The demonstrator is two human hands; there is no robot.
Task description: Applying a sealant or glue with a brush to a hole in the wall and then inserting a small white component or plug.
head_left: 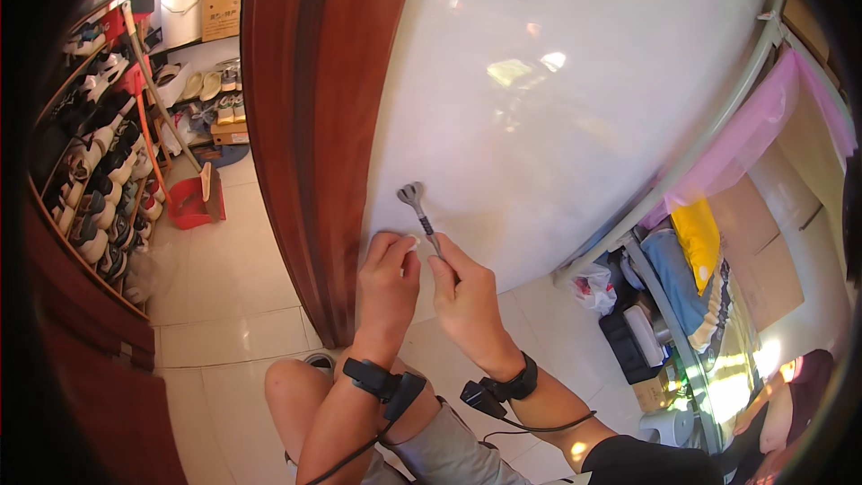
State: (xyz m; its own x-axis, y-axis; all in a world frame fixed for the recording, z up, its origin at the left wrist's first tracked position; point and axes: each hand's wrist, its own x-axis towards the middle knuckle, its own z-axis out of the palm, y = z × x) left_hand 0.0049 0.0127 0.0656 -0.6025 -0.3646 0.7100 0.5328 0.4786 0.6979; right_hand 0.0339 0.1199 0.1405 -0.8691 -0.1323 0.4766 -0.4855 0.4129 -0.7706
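Note:
My right hand [467, 301] is closed around the lower end of a slim metal tool [426, 224] in front of the white wall. The tool has a splayed, claw-like head and a dark ribbed section along its shaft; its exact kind I cannot make out. Its head points up and slightly left, close to the wall. Just left of it, my left hand [388, 274] is pinched shut near the wooden door frame. A small white bit [414, 242] shows at its fingertips, too small to name. Both wrists wear black strapped devices with cables.
The reddish-brown door frame [310, 126] rises at left. Beyond it stand a shoe rack [99, 189] and a red dustpan [190, 202]. On the right, a metal-framed rack holds a yellow bag [697, 238] and cardboard [763, 260]. Another person [795, 404] is at the lower right.

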